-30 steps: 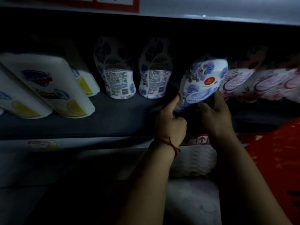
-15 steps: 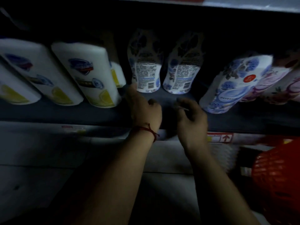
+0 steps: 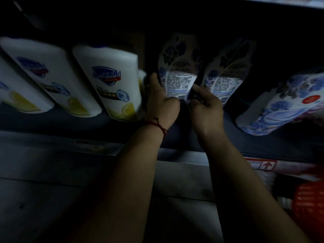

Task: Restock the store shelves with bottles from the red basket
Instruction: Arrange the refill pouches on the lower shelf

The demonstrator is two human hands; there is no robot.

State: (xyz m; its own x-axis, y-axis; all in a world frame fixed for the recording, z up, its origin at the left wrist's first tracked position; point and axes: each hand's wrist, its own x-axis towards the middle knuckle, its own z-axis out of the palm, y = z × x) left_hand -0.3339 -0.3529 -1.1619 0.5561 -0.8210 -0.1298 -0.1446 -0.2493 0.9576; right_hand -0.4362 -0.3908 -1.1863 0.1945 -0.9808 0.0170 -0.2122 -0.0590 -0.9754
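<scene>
Head view, dim, some blur. Shelf (image 3: 263,142) runs across the frame. The bottles on it lean, and their tops are lost in the dark.

Count: 3 floral blue bottles, 3 white bottles in front, plus a sliver of a 4th white one behind.

- **White bottles** (image 3: 112,81): on the left, side by side, packed close, lemon print at the base.
- **Held bottle** (image 3: 178,74): mid-shelf, back label to camera, set further back than the white ones.
- **Left hand** (image 3: 162,102): grips the held bottle's left edge, fingers curled up the side. Red string (image 3: 158,126) on that wrist.
- **Right hand** (image 3: 206,109): pinches the held bottle's lower right corner, thumb up along the edge, other fingers curled.
- **Second bottle** (image 3: 226,76): just right of the held one, also label-out. The right hand overlaps its base; can't tell if they touch.
- **Third bottle** (image 3: 284,106): further right, front-out, tilted, well apart from the second.

Room:
- The left hand fills the slot between the nearest white bottle and the held bottle.
- Bare shelf between the second and third bottles.
- A bare strip in front of all the bottles, out to the lip (image 3: 43,142).

Both forearms cross the lip. Price tag (image 3: 261,164) is on the lip, right of the right forearm.

Basket (image 3: 310,207): 1, red mesh, lower right corner below the shelf, cut by the frame edge. Contents can't be made out.
</scene>
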